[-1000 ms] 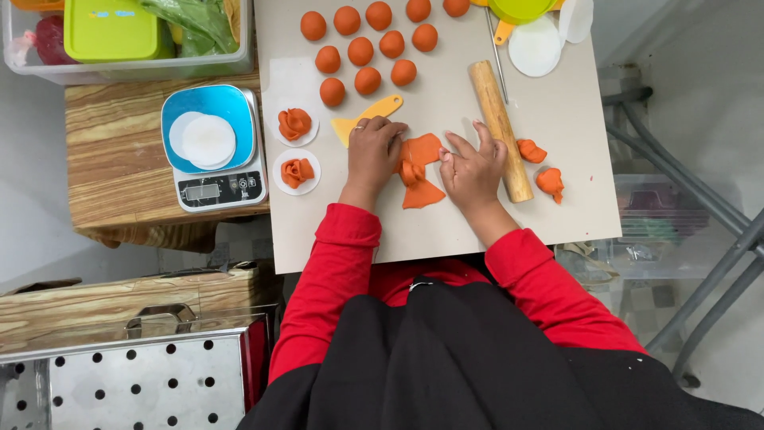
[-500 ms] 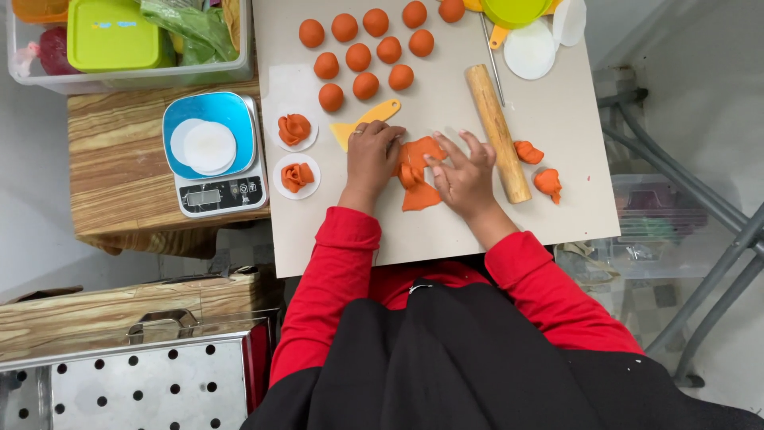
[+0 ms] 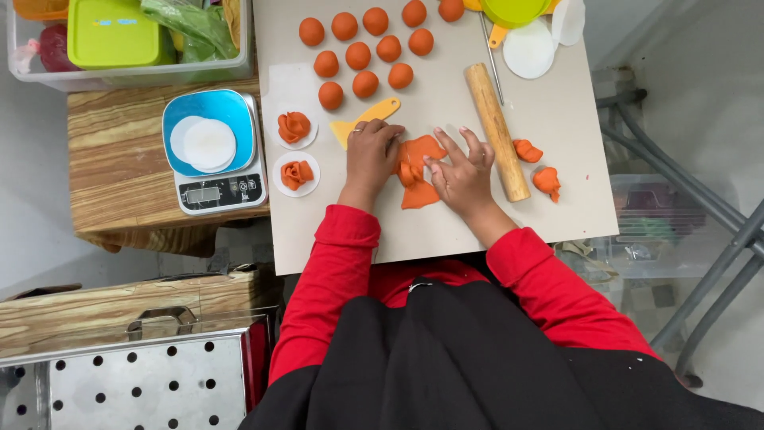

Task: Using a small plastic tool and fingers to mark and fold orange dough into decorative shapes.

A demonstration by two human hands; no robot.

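Observation:
On the beige board [image 3: 446,231] lies a flattened orange dough piece [image 3: 417,170], partly folded. My left hand [image 3: 371,158] pinches its left edge with curled fingers. My right hand [image 3: 462,173] presses on its right side, fingers spread. A yellow scraper [image 3: 364,119] lies just above my left hand. To the right of my right hand rests a wooden rolling pin [image 3: 496,130]. Several orange dough balls [image 3: 358,56] sit at the top of the board.
Two shaped orange dough flowers on white paper rounds [image 3: 295,127] [image 3: 296,174] lie at the board's left edge, two more shaped pieces [image 3: 546,180] right of the pin. A blue kitchen scale [image 3: 212,149] stands on a wooden table. A perforated metal tray [image 3: 119,382] is at lower left.
The camera view has shifted slightly. Both hands have kept working the orange dough piece, folding it tighter between them; the rest of the board is unchanged.

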